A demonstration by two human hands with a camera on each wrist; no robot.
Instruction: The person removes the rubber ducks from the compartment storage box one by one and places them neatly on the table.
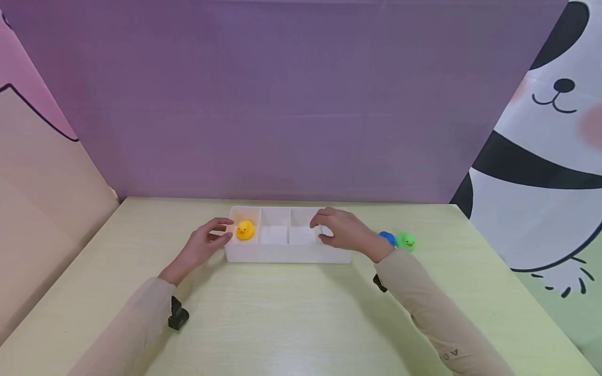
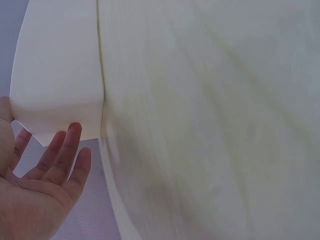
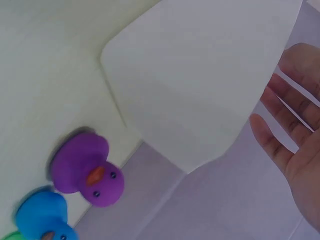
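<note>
White tray (image 1: 282,254) sits between both open-fingered hands, the right hand (image 1: 340,231) hiding its right end.

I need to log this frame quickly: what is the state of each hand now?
Left hand: open, fingers straight at the white tray's left end, holding nothing.
Right hand: open over the tray's right end, holding nothing.

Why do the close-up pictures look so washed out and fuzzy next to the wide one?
Head view: soft, even light, faint shadows under the hands, the white tray and yellow duck fairly sharp. Left wrist view: the tray's wall and the table nearly merge in pale glare, the left hand close and soft. Right wrist view: the purple duck and blue duck show slight blur.
</note>
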